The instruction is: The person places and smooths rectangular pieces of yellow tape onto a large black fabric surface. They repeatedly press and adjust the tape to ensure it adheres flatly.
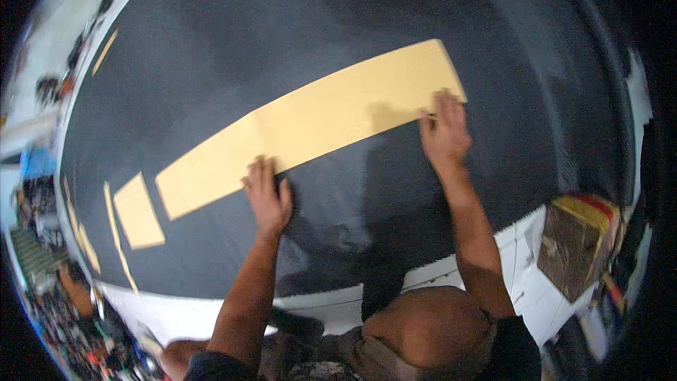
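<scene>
A long, pale yellow pattern piece (310,123), like paper or card, lies flat on a wide spread of dark fabric (317,28). My left hand (266,197) rests with fingers stretched on its near edge, left of the middle. Near the right end, my right hand (446,130) lies on the same edge, fingers outstretched and pointing away from me. Neither hand grips anything. Just past the piece's left end sits a smaller four-sided yellow piece (139,213), with a gap between them.
Narrow yellow strips (118,240) lie on the fabric at the left. A brown block-like bundle with a yellow and red edge (575,247) stands at the lower right, on pale floor (331,317). Cluttered small items (77,310) fill the lower left. My bent knee (430,324) is close by.
</scene>
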Action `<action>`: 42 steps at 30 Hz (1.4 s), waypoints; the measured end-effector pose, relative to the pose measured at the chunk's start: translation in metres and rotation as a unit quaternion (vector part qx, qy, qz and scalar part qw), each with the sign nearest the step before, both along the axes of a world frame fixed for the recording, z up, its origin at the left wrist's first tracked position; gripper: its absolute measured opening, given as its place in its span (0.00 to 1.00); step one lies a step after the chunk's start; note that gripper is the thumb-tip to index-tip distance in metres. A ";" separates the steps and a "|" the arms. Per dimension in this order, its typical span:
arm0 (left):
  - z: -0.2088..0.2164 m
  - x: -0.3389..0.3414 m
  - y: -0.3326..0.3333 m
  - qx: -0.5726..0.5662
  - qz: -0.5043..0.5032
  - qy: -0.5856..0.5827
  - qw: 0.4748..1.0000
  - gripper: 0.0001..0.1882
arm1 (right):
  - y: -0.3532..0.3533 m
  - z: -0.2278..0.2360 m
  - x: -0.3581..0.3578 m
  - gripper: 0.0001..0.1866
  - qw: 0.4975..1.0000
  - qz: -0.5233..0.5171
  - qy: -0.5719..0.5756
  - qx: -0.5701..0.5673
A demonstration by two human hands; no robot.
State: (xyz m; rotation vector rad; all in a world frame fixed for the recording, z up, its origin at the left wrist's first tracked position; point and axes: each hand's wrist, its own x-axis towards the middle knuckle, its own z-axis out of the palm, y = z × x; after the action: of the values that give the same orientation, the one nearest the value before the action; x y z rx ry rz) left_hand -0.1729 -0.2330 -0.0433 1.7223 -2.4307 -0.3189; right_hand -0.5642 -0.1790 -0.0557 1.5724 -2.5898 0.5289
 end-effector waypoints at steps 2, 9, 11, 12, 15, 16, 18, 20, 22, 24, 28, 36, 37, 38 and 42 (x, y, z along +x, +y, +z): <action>-0.004 0.000 0.001 -0.011 0.006 -0.018 1.000 0.33 | 0.001 0.002 -0.006 0.28 0.999 0.013 0.038 0.033; -0.004 0.007 0.011 0.011 0.032 -0.003 0.999 0.34 | 0.002 0.004 -0.001 0.28 0.997 0.028 0.034 0.066; -0.006 0.003 0.012 0.024 0.036 -0.008 0.999 0.35 | 0.004 0.002 -0.003 0.29 0.996 0.016 0.034 0.075; -0.006 0.002 0.012 0.024 0.037 -0.006 0.999 0.35 | 0.004 0.001 -0.004 0.29 0.996 0.016 0.039 0.081; -0.006 0.003 0.011 0.022 0.038 -0.001 0.999 0.35 | 0.003 -0.002 -0.004 0.29 0.995 0.018 0.046 0.086; -0.007 0.003 0.011 0.024 0.038 0.002 0.999 0.35 | 0.003 -0.001 -0.004 0.29 0.995 0.019 0.045 0.082; -0.008 0.002 0.011 0.025 0.037 0.007 0.999 0.34 | 0.003 0.001 -0.005 0.29 0.996 0.018 0.044 0.081; -0.009 0.001 0.009 0.019 0.037 0.004 0.999 0.34 | 0.002 0.004 -0.005 0.29 0.996 0.013 0.036 0.082; -0.009 0.002 0.009 0.005 0.034 -0.002 0.999 0.35 | 0.001 0.002 -0.007 0.29 0.995 0.018 0.054 0.083; -0.009 0.002 0.011 0.001 0.035 -0.001 0.999 0.35 | 0.001 -0.001 -0.009 0.29 0.994 0.020 0.060 0.085; -0.010 0.006 0.010 0.012 0.037 -0.003 0.999 0.35 | -0.001 0.006 -0.002 0.29 0.996 0.029 0.038 0.077; -0.007 0.010 0.010 0.007 0.029 0.029 0.999 0.36 | 0.003 -0.014 -0.011 0.30 0.989 0.021 0.076 0.126; -0.009 0.010 0.010 0.004 0.031 0.031 0.999 0.36 | 0.002 -0.015 -0.012 0.30 0.989 0.022 0.074 0.122; -0.009 0.010 0.011 0.006 0.034 0.034 0.999 0.36 | 0.003 -0.017 -0.013 0.30 0.991 0.031 0.069 0.106; -0.011 0.010 0.012 0.018 0.037 0.031 0.999 0.35 | 0.002 -0.015 -0.009 0.28 0.994 0.034 0.060 0.089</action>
State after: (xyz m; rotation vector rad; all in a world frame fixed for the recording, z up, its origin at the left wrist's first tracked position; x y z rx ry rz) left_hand -0.1626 -0.2211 -0.0539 1.7841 -2.3245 -0.4027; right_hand -0.5737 -0.1767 -0.0703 1.6920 -2.5627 0.2048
